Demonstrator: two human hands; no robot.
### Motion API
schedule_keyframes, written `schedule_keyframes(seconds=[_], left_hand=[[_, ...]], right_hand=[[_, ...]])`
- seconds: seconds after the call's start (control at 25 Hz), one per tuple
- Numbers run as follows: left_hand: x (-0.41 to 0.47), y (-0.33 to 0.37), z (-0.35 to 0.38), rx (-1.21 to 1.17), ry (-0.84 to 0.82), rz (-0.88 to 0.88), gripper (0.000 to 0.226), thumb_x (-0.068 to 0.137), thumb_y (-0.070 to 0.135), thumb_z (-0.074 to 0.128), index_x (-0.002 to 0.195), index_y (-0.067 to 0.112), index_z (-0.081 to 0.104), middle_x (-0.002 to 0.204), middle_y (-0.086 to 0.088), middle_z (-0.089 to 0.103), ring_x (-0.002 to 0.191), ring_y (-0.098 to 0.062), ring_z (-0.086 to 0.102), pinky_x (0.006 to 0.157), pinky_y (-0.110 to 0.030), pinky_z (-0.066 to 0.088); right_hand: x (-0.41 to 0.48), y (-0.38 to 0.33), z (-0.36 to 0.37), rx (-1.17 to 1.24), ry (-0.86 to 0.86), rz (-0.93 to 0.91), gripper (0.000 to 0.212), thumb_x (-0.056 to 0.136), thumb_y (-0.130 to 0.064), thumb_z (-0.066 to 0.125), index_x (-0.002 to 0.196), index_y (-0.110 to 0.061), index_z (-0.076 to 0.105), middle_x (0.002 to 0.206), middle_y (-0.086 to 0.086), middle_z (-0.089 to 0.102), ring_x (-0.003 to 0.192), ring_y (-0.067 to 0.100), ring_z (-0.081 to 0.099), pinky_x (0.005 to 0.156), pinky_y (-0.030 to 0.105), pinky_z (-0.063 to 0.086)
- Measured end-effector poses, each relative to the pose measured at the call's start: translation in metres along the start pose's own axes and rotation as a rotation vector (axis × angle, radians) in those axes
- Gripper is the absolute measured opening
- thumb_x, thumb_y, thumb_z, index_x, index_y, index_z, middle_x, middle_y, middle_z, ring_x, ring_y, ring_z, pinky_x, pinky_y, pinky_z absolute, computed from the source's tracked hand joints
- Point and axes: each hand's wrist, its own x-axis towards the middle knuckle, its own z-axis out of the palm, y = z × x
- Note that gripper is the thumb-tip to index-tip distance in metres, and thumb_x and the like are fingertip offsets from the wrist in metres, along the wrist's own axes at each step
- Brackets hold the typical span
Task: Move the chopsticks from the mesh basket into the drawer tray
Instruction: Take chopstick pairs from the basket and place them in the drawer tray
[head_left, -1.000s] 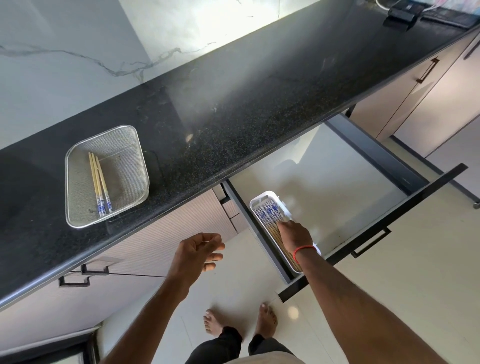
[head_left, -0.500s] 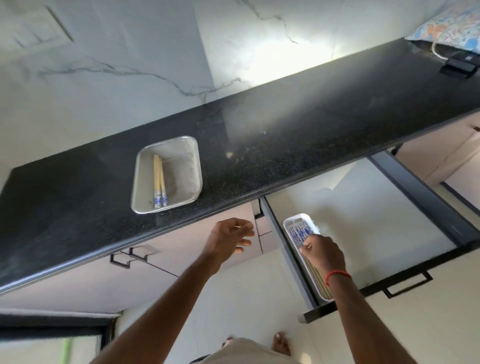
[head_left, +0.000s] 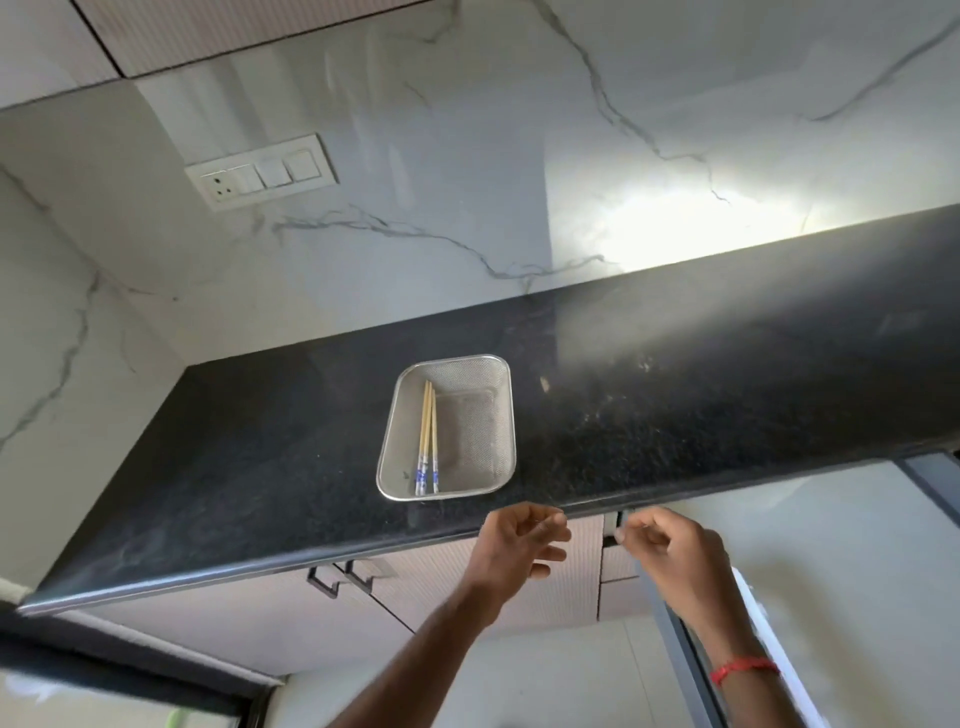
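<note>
**Progress.** The basket (head_left: 475, 436) stands on the counter (head_left: 249, 467), near its front edge. At least two chopsticks (head_left: 427, 436) lie in its left half, side by side and touching, patterned ends toward the person. These are yet to be moved, so the task is judged incomplete.

The left hand (head_left: 519, 545) hangs just before the counter edge, below and right of the basket. Its fingers are loosely curled and it holds nothing. The right hand (head_left: 675, 551) is level with it and near it, apart from the counter. Its fingers are curled in loosely and nothing shows in its grip, though motion blur softens the detail. A red band (head_left: 743, 670) circles that wrist. Neither hand touches the basket or the chopsticks.

The drawer (head_left: 675, 639) stands open under the counter at the right, mostly behind the right forearm. The tray cannot be made out, so the number already delivered cannot be stated. What is left, by judgement: lift the sticks from the basket, carry them right and down, and lay them in the tray.

**Surface and room.** The counter is black speckled stone, polished, with dusty smears toward the right. Below it at the left are pale ribbed cabinet fronts with two dark handles (head_left: 343, 577). The wall (head_left: 467, 130) is white veined marble. It carries a switch plate (head_left: 260, 171) at upper left and a bright glare patch at right.
</note>
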Motion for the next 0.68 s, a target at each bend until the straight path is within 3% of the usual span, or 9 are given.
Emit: schedule_keyframes(seconds=[0.32, 0.4, 0.52, 0.68], left_hand=[[0.049, 0.021, -0.095, -0.238, 0.131, 0.093, 0.019, 0.095, 0.027, 0.069, 0.104, 0.010, 0.073, 0.097, -0.009, 0.082, 0.087, -0.027, 0.079, 0.074, -0.034, 0.063], [0.067, 0.027, -0.126, -0.302, 0.169, 0.085, 0.017, 0.097, 0.022, 0.067, 0.103, 0.007, 0.072, 0.095, -0.012, 0.080, 0.082, -0.025, 0.076, 0.069, -0.029, 0.060], [0.092, 0.034, -0.165, -0.344, 0.182, 0.101, 0.019, 0.098, 0.019, 0.066, 0.105, 0.002, 0.071, 0.092, -0.013, 0.078, 0.082, -0.025, 0.072, 0.072, -0.031, 0.059], [0.116, 0.033, -0.200, -0.276, 0.151, 0.148, 0.020, 0.098, 0.020, 0.067, 0.107, 0.003, 0.072, 0.101, -0.019, 0.079, 0.086, -0.026, 0.074, 0.082, -0.043, 0.060]], right_hand=[[0.071, -0.094, 0.070, 0.086, -0.078, -0.165, 0.005, 0.082, -0.030, 0.078, 0.082, -0.028, 0.073, 0.075, -0.018, 0.074, 0.073, -0.005, 0.070, 0.063, 0.017, 0.056], [0.093, -0.120, 0.099, 0.058, -0.112, -0.203, 0.006, 0.081, -0.030, 0.078, 0.083, -0.026, 0.074, 0.074, -0.015, 0.074, 0.072, -0.004, 0.070, 0.066, 0.019, 0.057], [0.122, -0.151, 0.138, 0.009, -0.147, -0.195, 0.009, 0.080, -0.033, 0.078, 0.082, -0.025, 0.074, 0.069, -0.013, 0.073, 0.066, -0.002, 0.068, 0.066, 0.025, 0.058], [0.157, -0.171, 0.172, -0.082, -0.163, -0.169, 0.013, 0.082, -0.037, 0.076, 0.082, -0.025, 0.073, 0.072, -0.012, 0.073, 0.067, 0.003, 0.068, 0.064, 0.030, 0.058]])
